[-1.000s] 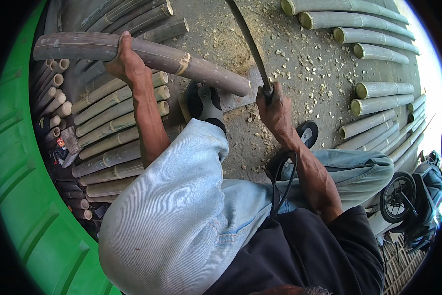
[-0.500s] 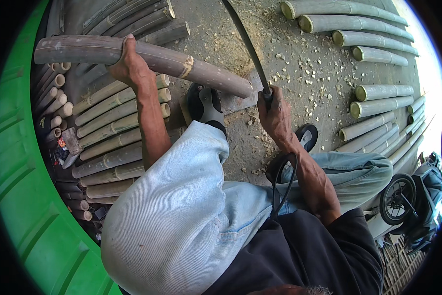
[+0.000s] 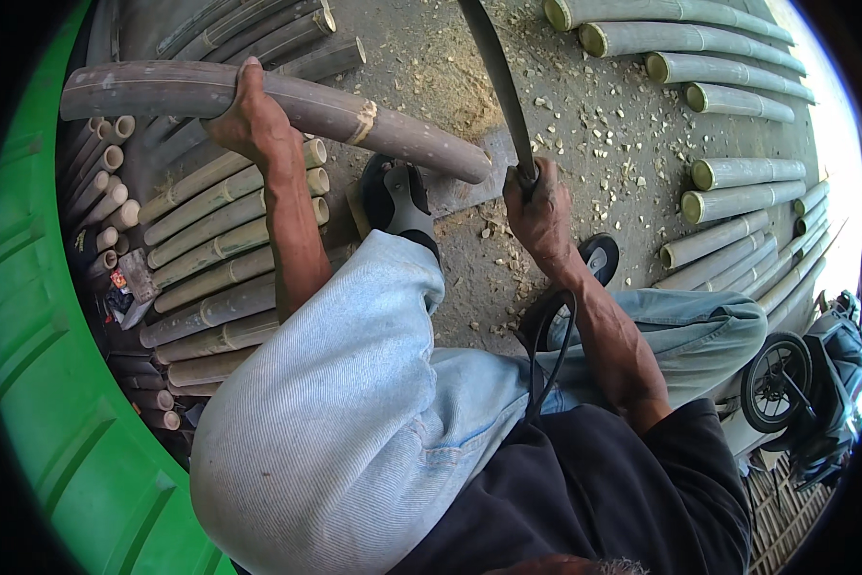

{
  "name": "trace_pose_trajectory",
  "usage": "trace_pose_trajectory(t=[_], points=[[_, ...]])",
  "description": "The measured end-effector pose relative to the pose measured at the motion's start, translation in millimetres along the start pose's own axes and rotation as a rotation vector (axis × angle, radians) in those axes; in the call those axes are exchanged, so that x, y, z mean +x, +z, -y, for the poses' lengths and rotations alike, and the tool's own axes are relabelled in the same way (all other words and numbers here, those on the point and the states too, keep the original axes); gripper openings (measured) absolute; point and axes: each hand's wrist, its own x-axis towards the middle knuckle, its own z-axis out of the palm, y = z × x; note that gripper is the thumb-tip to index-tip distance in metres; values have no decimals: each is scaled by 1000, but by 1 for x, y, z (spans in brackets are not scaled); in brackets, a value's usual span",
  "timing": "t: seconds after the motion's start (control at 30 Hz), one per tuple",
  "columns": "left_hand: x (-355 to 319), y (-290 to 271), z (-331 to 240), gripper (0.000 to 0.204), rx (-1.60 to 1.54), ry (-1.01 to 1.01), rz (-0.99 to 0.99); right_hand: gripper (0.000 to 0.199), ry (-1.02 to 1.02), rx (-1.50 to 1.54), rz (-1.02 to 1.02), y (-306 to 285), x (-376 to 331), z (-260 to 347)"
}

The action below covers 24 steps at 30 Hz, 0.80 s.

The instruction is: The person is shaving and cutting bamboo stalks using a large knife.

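Note:
My left hand (image 3: 258, 120) is wrapped round a thick brown bamboo pole (image 3: 412, 139), thumb over its top. The pole slants down to the right, and its right end is over a flat grey slab (image 3: 469, 187) on the ground. A pale, trimmed node ring shows on the pole between my hand and that end. In my right hand (image 3: 543, 206) is the dark handle of a machete (image 3: 498, 72). Its long dark blade points up and away, to the right of the pole's end and apart from it. The blade's tip runs out of view at the top.
Cut bamboo poles (image 3: 225, 216) lie in rows at the left, and more poles (image 3: 695, 40) at the right. Wood chips (image 3: 599, 144) litter the ground. My sandalled foot (image 3: 397, 201) is beside the slab. A green ridged panel (image 3: 76, 412) borders the left; a motorbike (image 3: 800, 393) stands at right.
The machete has tilted slightly, its blade turning more of its flat side into view. My right hand has shifted a little up and right. The pole has barely moved in my left hand.

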Motion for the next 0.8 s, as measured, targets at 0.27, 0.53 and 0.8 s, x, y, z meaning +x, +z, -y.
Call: trace_pose_trajectory(t=[0.27,0.53,0.8], points=[[-6,8,-18,44,-49,14,36,20,208,-194,297,14,-29,-59],[-10,11,5,61,-145,-38,172,20,184,-206,211,21,-33,-91],[16,-24,25,36,-224,-109,220,21,88,-96,128,4,-6,-14]])
